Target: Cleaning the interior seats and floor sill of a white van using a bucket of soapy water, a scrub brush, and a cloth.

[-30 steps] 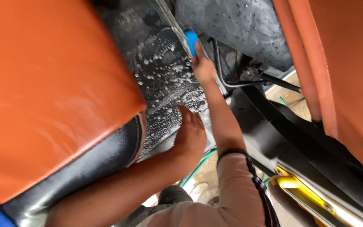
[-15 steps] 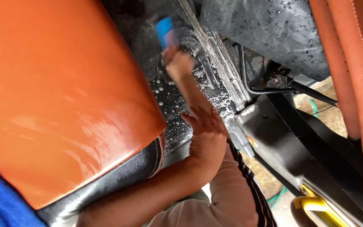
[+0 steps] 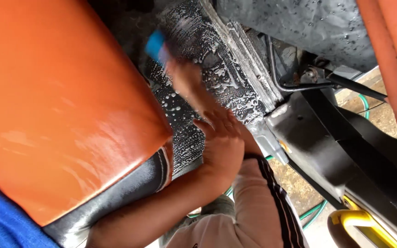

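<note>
1. Right hand (image 3: 182, 76), blurred, fingers wrapped around a small blue scrubbing sponge (image 3: 156, 45) at the far end of the soapy black rubber floor mat (image 3: 217, 78).
2. Left hand (image 3: 221, 142), fingers spread loosely, rests flat on the mat's near edge.
3. Glossy orange seat cushion (image 3: 56, 110) borders the mat's left edge.

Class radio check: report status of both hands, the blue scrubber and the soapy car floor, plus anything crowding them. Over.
Right hand gripping blue scrubber, blurred. Left hand flat on soapy floor mat. Orange seat crowds close beside. Over.
</note>
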